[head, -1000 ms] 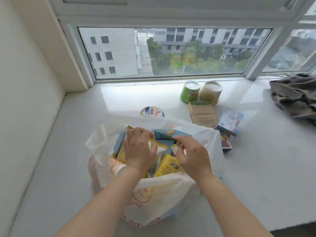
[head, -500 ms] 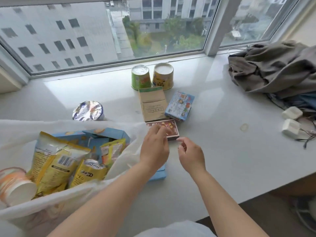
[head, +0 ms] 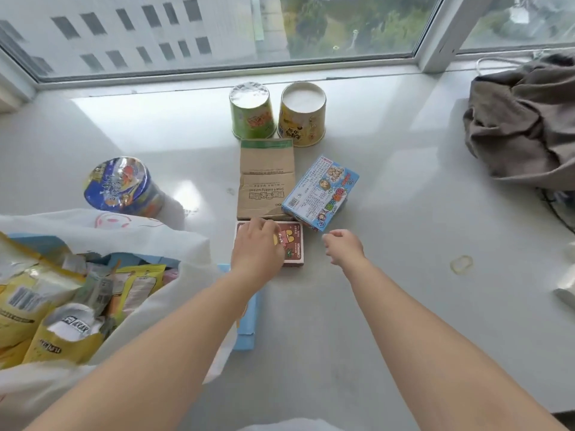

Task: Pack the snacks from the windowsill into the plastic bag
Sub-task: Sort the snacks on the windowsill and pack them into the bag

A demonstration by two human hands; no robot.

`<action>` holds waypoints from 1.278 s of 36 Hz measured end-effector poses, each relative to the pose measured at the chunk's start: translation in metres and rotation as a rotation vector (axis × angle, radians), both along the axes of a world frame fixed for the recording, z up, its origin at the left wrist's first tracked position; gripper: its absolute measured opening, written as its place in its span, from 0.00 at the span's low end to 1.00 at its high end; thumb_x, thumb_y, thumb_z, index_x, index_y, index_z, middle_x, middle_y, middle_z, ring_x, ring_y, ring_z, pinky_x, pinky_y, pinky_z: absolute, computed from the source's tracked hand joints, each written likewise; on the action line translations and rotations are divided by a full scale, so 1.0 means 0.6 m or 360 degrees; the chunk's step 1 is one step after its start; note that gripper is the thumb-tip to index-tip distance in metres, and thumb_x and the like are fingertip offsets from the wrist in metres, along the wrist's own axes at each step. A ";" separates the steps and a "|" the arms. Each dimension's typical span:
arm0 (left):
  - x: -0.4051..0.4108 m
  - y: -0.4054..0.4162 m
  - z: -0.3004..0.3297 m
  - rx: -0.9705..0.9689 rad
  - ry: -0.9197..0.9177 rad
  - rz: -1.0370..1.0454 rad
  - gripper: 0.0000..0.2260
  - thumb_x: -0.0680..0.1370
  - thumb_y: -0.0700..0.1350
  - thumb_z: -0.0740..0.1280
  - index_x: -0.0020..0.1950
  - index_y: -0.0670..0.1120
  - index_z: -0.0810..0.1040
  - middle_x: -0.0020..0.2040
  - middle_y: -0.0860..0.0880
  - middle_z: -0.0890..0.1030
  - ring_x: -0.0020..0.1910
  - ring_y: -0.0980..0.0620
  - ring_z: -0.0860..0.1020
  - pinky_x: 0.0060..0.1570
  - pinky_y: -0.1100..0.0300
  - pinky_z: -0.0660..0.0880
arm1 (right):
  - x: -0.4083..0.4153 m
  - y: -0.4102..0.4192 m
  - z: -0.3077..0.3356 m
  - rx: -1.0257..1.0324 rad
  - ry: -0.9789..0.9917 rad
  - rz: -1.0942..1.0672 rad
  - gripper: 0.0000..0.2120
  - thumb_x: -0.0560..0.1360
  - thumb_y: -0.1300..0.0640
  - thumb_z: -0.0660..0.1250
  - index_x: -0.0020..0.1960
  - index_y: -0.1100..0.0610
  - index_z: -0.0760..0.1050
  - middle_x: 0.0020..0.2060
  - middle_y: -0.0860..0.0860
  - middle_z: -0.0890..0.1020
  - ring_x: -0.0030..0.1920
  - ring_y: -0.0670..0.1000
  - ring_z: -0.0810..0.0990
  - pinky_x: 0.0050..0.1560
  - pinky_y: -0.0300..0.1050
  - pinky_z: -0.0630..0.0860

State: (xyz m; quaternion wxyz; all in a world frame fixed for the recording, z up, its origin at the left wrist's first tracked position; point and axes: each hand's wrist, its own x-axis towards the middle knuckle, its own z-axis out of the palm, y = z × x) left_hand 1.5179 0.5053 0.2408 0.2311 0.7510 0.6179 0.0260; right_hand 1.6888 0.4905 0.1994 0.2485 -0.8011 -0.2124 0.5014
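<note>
The white plastic bag stands open at the left, with yellow snack pouches inside. My left hand lies on a dark red snack box flat on the windowsill, fingers curled over its far left edge. My right hand hovers just right of that box, fingers loosely bent, holding nothing. Behind the red box lie a brown carton and a blue box. Farther back stand a green cup and a yellow cup. A blue noodle bowl sits behind the bag.
A light blue box lies partly under my left forearm by the bag. A crumpled grey cloth fills the right back corner, with white items at the right edge. The window frame bounds the back.
Both hands left the bag and moved right toward the red box. My left hand has now come down on it. The view swung right and down, closer to the sill.
</note>
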 end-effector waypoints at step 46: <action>0.198 0.171 -0.132 -0.0293 -0.0114 0.0101 0.19 0.76 0.59 0.64 0.54 0.44 0.72 0.50 0.45 0.78 0.50 0.42 0.76 0.46 0.52 0.73 | 0.165 -0.038 -0.122 0.0025 0.0284 -0.0558 0.08 0.74 0.54 0.69 0.51 0.55 0.74 0.49 0.52 0.81 0.50 0.53 0.81 0.55 0.50 0.76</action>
